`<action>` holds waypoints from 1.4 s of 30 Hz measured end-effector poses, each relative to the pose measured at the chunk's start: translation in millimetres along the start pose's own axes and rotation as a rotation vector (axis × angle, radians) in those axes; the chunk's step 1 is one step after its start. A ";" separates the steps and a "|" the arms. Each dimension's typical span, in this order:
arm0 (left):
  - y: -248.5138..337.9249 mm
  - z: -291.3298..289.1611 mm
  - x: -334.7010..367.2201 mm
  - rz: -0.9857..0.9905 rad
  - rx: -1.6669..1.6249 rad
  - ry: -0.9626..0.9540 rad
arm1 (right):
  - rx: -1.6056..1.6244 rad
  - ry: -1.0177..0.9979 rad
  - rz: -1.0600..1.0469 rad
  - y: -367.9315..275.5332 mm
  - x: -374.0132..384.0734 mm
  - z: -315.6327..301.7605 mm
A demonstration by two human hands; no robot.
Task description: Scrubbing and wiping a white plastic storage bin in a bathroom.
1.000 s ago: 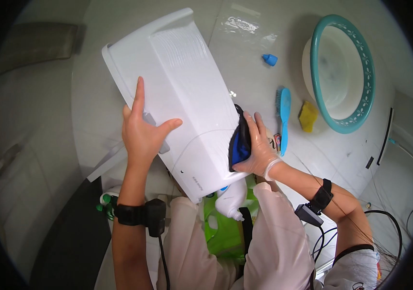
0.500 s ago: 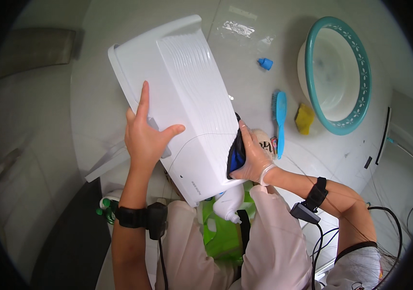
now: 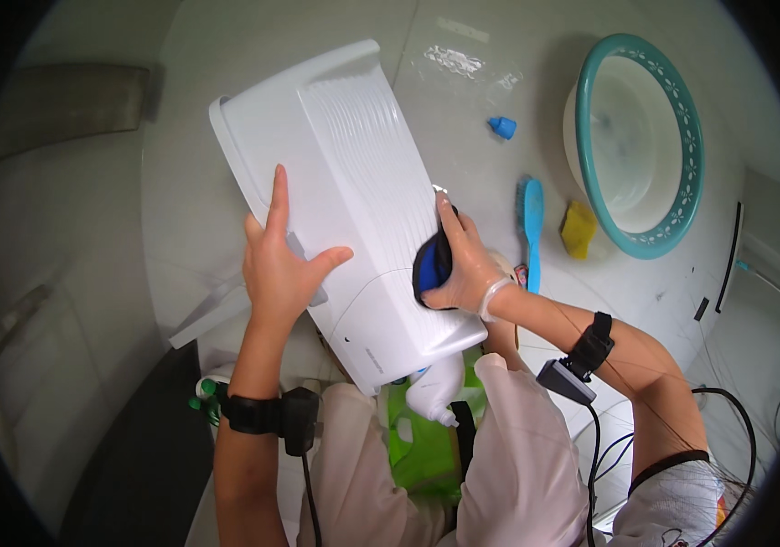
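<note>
Across my lap and the floor in front leans a white plastic housing (image 3: 381, 210) with a ribbed face, tilted to the left. My left hand (image 3: 278, 273) is open against its left side, thumb and forefinger spread on the surface, the other fingers partly hidden at the edge. In a clear glove, my right hand (image 3: 467, 264) grips a blue and black scrubbing pad (image 3: 432, 269) and presses it on the ribbed right side. Under the housing's lower end a white squeeze bottle (image 3: 435, 394) pokes out between my knees.
To the right stands a white basin with a teal rim (image 3: 592, 182). Near it lie a yellow sponge (image 3: 578, 230), a blue brush (image 3: 533, 232) and a blue cap (image 3: 502, 128). A green bag (image 3: 422, 456) sits between my legs. Black cables hang from my wrist straps.
My right hand has slid the pad up and leftward over the ribbed face. The housing has shifted slightly to the right and down, my left hand moving with it.
</note>
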State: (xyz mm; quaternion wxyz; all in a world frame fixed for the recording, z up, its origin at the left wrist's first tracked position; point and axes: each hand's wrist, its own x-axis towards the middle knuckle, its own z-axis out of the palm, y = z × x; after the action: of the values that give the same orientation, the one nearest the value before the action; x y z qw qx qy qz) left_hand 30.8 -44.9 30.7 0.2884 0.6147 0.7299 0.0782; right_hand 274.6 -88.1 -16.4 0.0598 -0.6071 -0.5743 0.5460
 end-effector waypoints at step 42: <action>-14.8 -3.7 -2.5 0.063 -0.020 0.025 | 0.264 0.299 0.049 -121.4 209.5 -38.9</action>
State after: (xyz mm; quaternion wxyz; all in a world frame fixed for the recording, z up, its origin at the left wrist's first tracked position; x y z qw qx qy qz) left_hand 16.4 -49.9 27.7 0.2827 0.6335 0.7130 0.1024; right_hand 172.8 133.7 -40.5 0.2101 -0.6822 -0.4674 0.5216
